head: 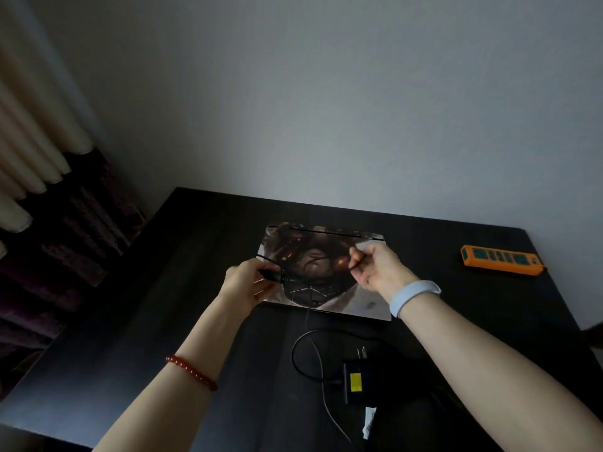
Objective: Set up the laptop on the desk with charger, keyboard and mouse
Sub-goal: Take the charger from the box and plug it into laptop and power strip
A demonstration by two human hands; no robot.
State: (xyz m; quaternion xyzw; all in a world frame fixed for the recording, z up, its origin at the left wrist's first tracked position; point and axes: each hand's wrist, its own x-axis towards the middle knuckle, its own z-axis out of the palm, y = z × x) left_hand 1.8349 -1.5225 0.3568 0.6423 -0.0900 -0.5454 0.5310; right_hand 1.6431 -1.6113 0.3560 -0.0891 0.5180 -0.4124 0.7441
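Head view, and the dark wooden tabletop [137, 321] fills the scene, a closed laptop with a printed picture skin on its lid [326, 272] lying flat toward the wall. Black charger brick with a yellow label [355, 381] sits nearer the person, an orange power strip [501, 260] far right. Over the lid, left hand [246, 283] grips the thin black charger cable [301, 350] by its plug end, right hand [375, 267] pinches it too.

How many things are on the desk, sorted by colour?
Black: 1, the charger with its cable
Orange: 1, the power strip
Picture-covered: 1, the closed laptop
Total: 3
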